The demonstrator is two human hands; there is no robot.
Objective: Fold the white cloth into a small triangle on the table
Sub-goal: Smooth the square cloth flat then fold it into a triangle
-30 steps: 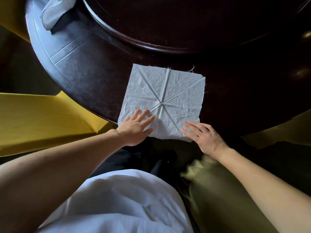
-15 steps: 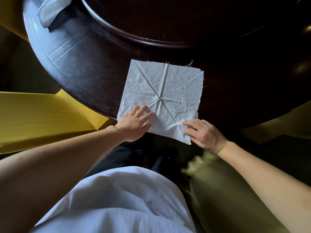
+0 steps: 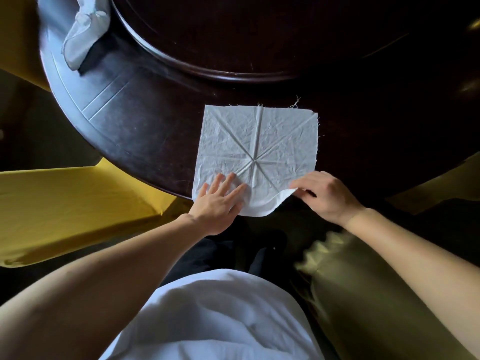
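A square white cloth (image 3: 257,149) lies spread on the dark round table (image 3: 145,120), marked by creases that meet near its middle. Its near edge hangs slightly over the table's rim. My left hand (image 3: 219,201) lies flat with straight fingers on the cloth's near left part. My right hand (image 3: 322,193) pinches the near right corner, which is lifted and curled up off the table.
A raised dark turntable (image 3: 259,37) fills the table's centre beyond the cloth. A crumpled white cloth (image 3: 83,35) sits at the far left of the table. Yellow-covered chairs (image 3: 65,203) stand to the left and right of me.
My right hand went from resting flat on the near right corner to pinching it and lifting it off the table. My left hand stayed pressed on the cloth.
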